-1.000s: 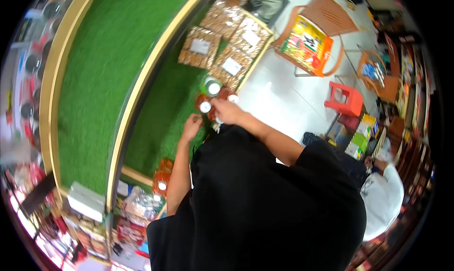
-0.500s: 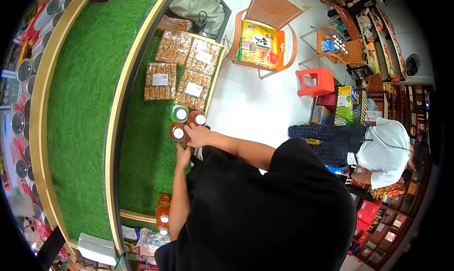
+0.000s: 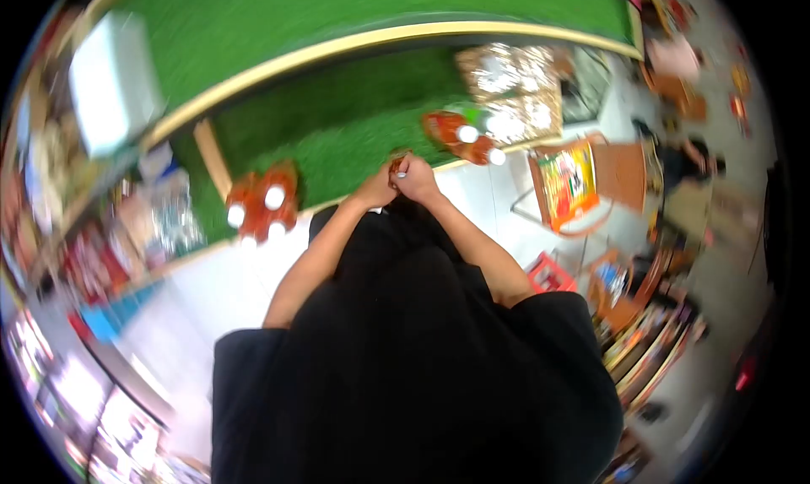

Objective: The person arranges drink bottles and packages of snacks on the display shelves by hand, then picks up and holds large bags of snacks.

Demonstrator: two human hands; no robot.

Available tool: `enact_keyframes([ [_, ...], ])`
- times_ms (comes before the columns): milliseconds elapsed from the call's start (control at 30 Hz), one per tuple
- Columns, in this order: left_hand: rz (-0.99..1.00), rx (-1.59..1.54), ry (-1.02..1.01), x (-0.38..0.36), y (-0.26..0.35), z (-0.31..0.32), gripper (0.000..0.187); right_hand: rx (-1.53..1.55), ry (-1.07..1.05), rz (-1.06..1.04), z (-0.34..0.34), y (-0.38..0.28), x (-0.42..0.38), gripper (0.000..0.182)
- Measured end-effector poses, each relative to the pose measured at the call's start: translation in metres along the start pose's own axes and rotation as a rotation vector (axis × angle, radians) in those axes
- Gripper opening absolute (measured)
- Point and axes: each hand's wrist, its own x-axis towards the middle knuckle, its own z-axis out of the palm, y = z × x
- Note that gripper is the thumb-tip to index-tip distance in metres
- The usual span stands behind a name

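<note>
Green fake grass (image 3: 337, 11) is laid over the upper level, with a sunken turf strip (image 3: 342, 96) edged in pale wood below it, and pale shiny tiles (image 3: 472, 193) can be seen beyond. Kinda blurry, so fine detail is a bit of a gamble tbh.

Progress-wise, two bunches of bottles have already been stood down. One cluster of orange-red bottles (image 3: 283, 180) is parked beside the wooden divider (image 3: 213, 159), white caps up. The other group of reddish bottles (image 3: 440, 128) is set next to the shiny wrapped packs (image 3: 506, 70), with a bit of green showing at the bottle bunch, probably one green bottle (image 3: 472, 113). Both look pretty settled, though whether either is finished can't be told.

What's left, as far as can be judged, is one small reddish-brown item, likely a bottle (image 3: 396, 170), which hasn't been set down. It's held at the near edge of the strip, between the two bunches and touching neither. It's gripped by the left hand (image 3: 380, 189) and the right hand (image 3: 415, 178), both closed around it, fingers bunched together. Most of it is hidden, so whether its cap is being turned or just held can't be made out.
</note>
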Motion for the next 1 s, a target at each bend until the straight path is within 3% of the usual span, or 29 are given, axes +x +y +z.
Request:
enact_keyframes([
  [33,-0.097,0.032,-0.002,-0.03,-0.022,-0.03,0.061,-0.032,-0.034,0.0,0.041,-0.024,0.003,0.027],
  [200,-0.401,0.249,0.088,-0.128,0.01,-0.086,0.053,-0.04,-0.307,0.003,0.1,-0.088,-0.01,0.023],
  [267,-0.398,0.374,0.236,-0.148,0.0,-0.084,0.04,0.019,-0.37,0.002,0.12,-0.099,-0.016,0.023],
  [500,-0.382,0.39,0.396,-0.177,-0.016,-0.103,0.041,0.094,-0.451,-0.107,0.151,-0.126,-0.012,0.014],
  [667,-0.37,0.401,0.378,-0.184,-0.022,-0.11,0.038,0.165,-0.51,-0.107,0.157,-0.129,-0.013,0.016],
  [767,-0.395,0.381,0.294,-0.185,-0.004,-0.121,0.039,0.311,-0.694,-0.048,0.148,-0.121,-0.012,0.023],
  [900,-0.483,0.534,0.177,-0.177,0.02,-0.128,0.042,0.413,-0.573,-0.012,0.114,-0.069,0.001,0.027],
  [1000,-0.455,0.623,0.2,-0.168,0.026,-0.13,0.04,0.469,-0.261,0.144,0.05,-0.022,0.012,0.03],
])
